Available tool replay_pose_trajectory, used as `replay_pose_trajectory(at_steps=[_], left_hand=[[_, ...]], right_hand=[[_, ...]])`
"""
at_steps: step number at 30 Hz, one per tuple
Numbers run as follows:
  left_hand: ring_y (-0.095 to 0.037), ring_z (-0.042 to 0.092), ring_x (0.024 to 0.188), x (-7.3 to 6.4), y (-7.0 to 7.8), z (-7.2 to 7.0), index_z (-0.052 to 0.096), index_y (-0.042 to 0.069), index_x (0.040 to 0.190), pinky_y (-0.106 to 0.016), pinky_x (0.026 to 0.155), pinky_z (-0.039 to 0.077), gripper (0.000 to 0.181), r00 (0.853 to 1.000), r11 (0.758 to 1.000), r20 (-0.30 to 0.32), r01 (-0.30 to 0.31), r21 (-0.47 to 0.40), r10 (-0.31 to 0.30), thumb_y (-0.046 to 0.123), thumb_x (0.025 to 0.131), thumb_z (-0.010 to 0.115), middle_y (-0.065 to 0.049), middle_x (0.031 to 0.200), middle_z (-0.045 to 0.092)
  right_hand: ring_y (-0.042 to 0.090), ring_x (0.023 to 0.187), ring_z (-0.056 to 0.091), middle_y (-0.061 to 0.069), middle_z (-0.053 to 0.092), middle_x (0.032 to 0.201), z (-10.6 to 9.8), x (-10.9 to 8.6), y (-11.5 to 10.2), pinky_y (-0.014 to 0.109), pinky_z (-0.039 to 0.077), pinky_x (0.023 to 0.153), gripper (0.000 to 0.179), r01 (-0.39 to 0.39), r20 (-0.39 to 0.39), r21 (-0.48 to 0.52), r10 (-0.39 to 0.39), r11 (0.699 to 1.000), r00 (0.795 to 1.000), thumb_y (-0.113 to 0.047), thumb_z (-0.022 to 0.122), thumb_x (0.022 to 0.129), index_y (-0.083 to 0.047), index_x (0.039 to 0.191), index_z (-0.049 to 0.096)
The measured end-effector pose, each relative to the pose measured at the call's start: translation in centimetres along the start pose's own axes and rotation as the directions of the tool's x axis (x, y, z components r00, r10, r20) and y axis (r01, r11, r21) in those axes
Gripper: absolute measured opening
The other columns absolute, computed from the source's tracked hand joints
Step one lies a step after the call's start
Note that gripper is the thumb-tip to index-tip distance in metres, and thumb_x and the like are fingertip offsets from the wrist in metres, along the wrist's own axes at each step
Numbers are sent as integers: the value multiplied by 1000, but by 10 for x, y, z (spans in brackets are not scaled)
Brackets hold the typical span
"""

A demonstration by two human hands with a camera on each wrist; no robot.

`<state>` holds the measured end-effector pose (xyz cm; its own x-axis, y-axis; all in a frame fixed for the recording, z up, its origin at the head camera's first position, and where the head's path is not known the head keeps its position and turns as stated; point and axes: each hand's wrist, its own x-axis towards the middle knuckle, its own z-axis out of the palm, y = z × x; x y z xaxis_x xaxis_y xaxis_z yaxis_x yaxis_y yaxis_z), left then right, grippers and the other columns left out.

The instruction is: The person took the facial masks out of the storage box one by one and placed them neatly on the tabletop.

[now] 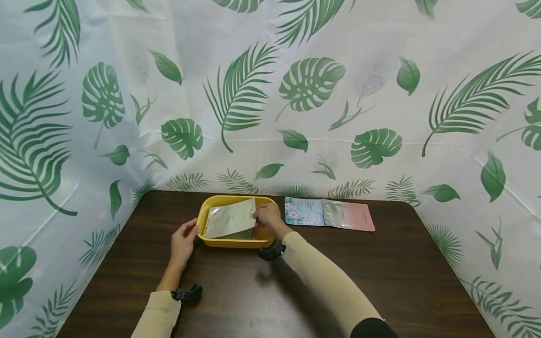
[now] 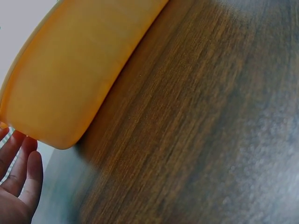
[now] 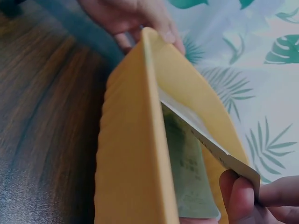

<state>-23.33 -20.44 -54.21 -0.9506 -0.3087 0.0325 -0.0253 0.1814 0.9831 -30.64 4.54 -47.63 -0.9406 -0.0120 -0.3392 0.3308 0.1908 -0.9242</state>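
Observation:
A yellow plastic bin [image 1: 243, 243] stands near the back of the table, with flat packets inside. My right hand [image 1: 269, 217] pinches the right edge of a pale, silvery-green packet [image 1: 230, 218] between thumb and fingers. In the right wrist view that packet [image 3: 210, 142] is tilted, its held edge raised. Beneath it lies a green packet [image 3: 189, 163], partly covered. My left hand [image 1: 182, 241] holds the bin's left end at the rim; in the left wrist view its fingers [image 2: 30, 175] touch the bin's end wall [image 2: 70, 79].
Right of the bin, a blue floral packet [image 1: 304, 211] and a pink and silver packet [image 1: 350, 215] lie side by side, edges meeting. The dark wooden table [image 1: 236, 291] ends at a leaf-patterned curtain [image 1: 313, 155] behind and at both sides.

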Motion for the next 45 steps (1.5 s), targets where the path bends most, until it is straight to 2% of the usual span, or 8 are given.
replay_pose_trajectory(at_steps=[8,18,23,30,39,45], left_hand=[[8,52,88,-1,2,-1,55,1,135,-5,74,47,42,1000,1000,15,22,4,-22,24,100,55,-21,135,56],[8,52,89,-2,-1,-2,56,2,134,-5,76,47,40,1000,999,2,24,23,-24,23,100,55,-19,135,56],[5,52,91,-1,-3,-1,56,1,133,-6,76,49,38,1000,1000,-9,16,16,-16,20,100,56,-19,135,57],[4,53,95,0,-3,0,55,4,135,-4,75,47,38,999,999,8,40,5,-40,21,101,54,-16,137,56],[4,53,94,-1,0,0,55,3,135,-4,76,47,39,999,999,20,39,6,-39,21,101,54,-16,137,55],[3,53,96,0,0,0,55,4,135,-4,76,47,39,999,999,25,47,9,-48,23,101,54,-15,138,55]], right_hand=[[13,58,60,14,68,90,-9,0,-2,21,54,49,26,-7,15,45,7,999,1000,2,65,86,6,111,67],[13,62,62,12,69,92,-29,-2,-5,25,58,61,25,-22,30,43,20,999,999,-2,64,89,4,113,68],[13,60,63,9,67,86,-41,-3,-5,28,59,62,27,-19,59,82,14,996,998,0,63,89,5,115,65],[12,60,61,3,68,81,-62,-10,-8,29,57,63,29,-16,72,101,8,995,997,1,65,87,4,117,65],[8,58,59,-1,66,75,-96,-17,-1,21,50,53,35,23,75,164,-35,986,997,4,62,88,10,122,58],[7,59,61,-4,67,74,-121,-21,10,19,49,52,41,46,92,138,-59,989,994,2,62,90,13,128,53]])
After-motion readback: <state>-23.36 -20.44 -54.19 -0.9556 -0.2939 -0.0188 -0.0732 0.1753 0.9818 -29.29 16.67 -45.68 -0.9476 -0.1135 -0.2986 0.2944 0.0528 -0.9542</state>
